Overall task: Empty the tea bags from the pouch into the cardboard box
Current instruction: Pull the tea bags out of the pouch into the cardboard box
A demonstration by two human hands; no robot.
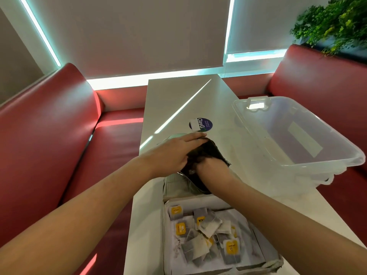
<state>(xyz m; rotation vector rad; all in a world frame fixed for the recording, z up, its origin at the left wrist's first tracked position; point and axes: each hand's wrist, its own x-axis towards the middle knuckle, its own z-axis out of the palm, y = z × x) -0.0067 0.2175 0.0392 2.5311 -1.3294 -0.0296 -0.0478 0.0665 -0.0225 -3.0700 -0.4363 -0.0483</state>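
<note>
A dark pouch (213, 150) lies on the white table (178, 100) just beyond the open cardboard box (208, 199). My left hand (174, 153) grips the pouch from the left and over its top. My right hand (208, 167) reaches into the pouch's mouth, its fingers hidden inside; what they hold cannot be seen. Several tea bags (210, 233) with yellow tags lie loose in the box near the table's front edge.
A large clear plastic bin (297, 135) stands tilted at the table's right side. A round blue sticker (201, 124) sits on the table beyond the pouch. Red bench seats (49, 126) flank the table, and a green plant (335, 24) is at the upper right.
</note>
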